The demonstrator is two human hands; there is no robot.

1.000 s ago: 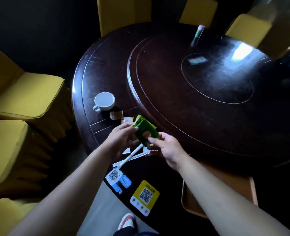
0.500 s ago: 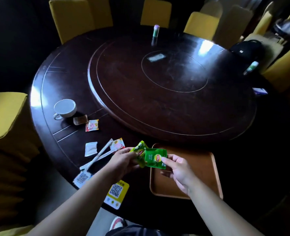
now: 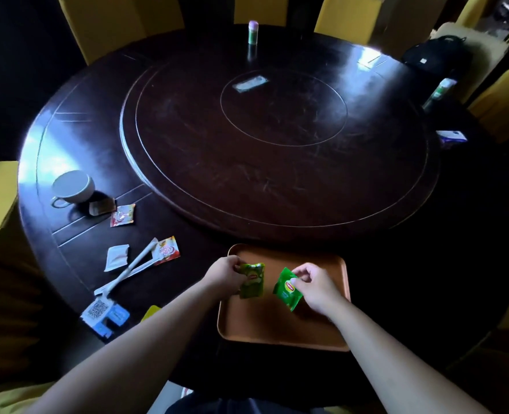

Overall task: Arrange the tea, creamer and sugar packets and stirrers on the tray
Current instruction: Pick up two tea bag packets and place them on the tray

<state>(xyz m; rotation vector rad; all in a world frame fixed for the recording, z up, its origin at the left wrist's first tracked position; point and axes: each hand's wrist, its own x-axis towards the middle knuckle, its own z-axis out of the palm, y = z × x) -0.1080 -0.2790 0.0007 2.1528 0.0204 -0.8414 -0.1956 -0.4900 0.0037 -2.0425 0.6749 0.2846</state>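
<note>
An orange-brown tray (image 3: 280, 330) lies on the dark round table right in front of me. My left hand (image 3: 224, 273) pinches a yellow-green tea packet (image 3: 251, 280) over the tray's left part. My right hand (image 3: 316, 286) pinches a brighter green tea packet (image 3: 286, 289) beside it, over the tray's middle. To the left on the table lie two white wrapped stirrers (image 3: 130, 268), a white packet (image 3: 116, 257), an orange-and-white packet (image 3: 166, 251), a red-and-white packet (image 3: 123, 215) and a brown packet (image 3: 101, 207).
A white cup (image 3: 72, 186) stands at the left. QR-code cards (image 3: 102, 313) and a yellow sticker (image 3: 151, 312) sit at the near-left table edge. A large lazy Susan (image 3: 277, 144) fills the centre, with a small bottle (image 3: 253, 32) beyond it. Yellow chairs ring the table.
The view has swung right, bringing the tray under my hands. The two green tea packets, held together before, are now apart, one in each hand over the tray.
</note>
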